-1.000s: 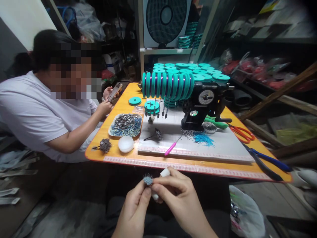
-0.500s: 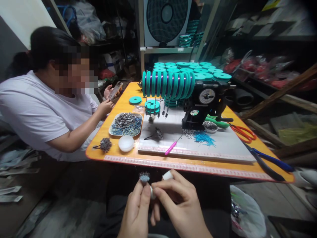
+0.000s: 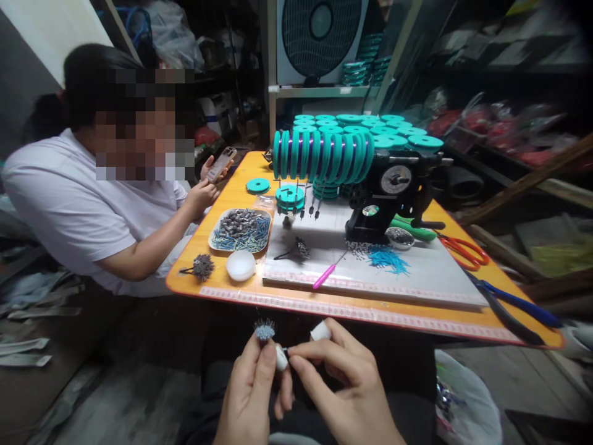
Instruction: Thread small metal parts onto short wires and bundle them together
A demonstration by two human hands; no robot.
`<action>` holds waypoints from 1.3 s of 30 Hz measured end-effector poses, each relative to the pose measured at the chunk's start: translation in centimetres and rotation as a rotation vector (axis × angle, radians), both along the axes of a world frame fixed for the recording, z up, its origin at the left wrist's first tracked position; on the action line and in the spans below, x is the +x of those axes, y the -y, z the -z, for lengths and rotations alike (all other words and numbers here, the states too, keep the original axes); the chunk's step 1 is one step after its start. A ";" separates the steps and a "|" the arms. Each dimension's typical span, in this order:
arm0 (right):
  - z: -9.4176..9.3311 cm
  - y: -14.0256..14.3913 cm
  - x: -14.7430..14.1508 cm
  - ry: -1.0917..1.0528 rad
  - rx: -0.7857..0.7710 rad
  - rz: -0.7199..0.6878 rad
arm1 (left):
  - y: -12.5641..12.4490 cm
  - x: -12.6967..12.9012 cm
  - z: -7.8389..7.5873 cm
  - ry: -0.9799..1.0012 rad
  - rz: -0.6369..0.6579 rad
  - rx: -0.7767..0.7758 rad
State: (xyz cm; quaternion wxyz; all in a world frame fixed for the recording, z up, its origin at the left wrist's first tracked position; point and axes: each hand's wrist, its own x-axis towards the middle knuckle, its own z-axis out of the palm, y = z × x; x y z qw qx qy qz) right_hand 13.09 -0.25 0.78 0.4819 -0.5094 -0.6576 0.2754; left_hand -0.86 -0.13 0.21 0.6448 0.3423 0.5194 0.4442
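My left hand (image 3: 252, 383) is closed around a bundle of thin wire-like pieces with pale blue ends (image 3: 265, 332), which sticks up between thumb and fingers. A white wrap (image 3: 280, 357) covers one of its fingertips. Close beside that fingertip, my right hand (image 3: 345, 380) pinches thumb and finger together on something tiny and thin that I cannot make out. One right finger also wears a white wrap (image 3: 320, 331). Both hands are in front of the table edge, above my dark-clothed lap.
The orange table (image 3: 185, 272) bears a black winding machine (image 3: 393, 191) with teal spools (image 3: 324, 157), a tray of small parts (image 3: 241, 230), a white round container (image 3: 241, 266), a pink-handled tool (image 3: 324, 276), and blue-handled pliers (image 3: 519, 303). At left, a person (image 3: 92, 204) holds a phone (image 3: 221, 164).
My right fingertips have drawn slightly away from the left hand, uncovering more of its white-wrapped fingertip. The view has shifted a little, so the table appears farther right.
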 end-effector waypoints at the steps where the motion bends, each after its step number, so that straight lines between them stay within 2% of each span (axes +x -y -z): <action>1: 0.0 0.0 0.0 0.001 0.005 0.003 | 0.0 0.0 -0.1 0.001 -0.002 -0.003; 8: -0.6 -0.3 -0.1 -0.078 0.048 0.033 | 0.0 0.1 -0.4 -0.051 0.041 0.035; 14: -0.8 -0.4 0.0 -0.226 0.028 -0.045 | 0.2 0.2 -0.2 -0.188 0.067 0.083; 18: -0.1 -0.2 -0.3 -0.074 -0.052 -0.060 | 0.1 0.1 0.1 -0.249 -0.020 0.143; 20: 0.2 -0.2 -0.5 0.054 0.012 -0.026 | 0.1 0.1 0.5 -0.233 -0.075 0.176; 24: 0.2 -0.2 -0.5 0.173 0.178 0.004 | -0.2 0.2 1.2 0.001 -0.218 0.211; 28: -0.2 -0.1 0.7 0.197 0.161 0.044 | -1.7 -0.7 1.4 0.152 -0.329 0.318; 30: -0.4 0.0 1.3 0.177 0.116 0.071 | -2.4 -1.5 1.7 0.129 -0.373 0.394; 31: -0.5 0.0 1.5 0.155 0.089 0.070 | -2.6 -1.7 1.9 0.088 -0.344 0.394; 33: -0.6 0.0 1.5 0.101 0.038 0.038 | -2.5 -1.9 2.3 0.031 -0.178 0.303; 35: -0.7 -0.1 1.2 0.050 -0.010 0.012 | -2.0 -1.4 2.4 0.087 -0.019 0.174; 39: -0.8 -0.9 0.4 -0.023 -0.089 0.023 | -0.9 -0.1 1.3 0.274 0.011 0.003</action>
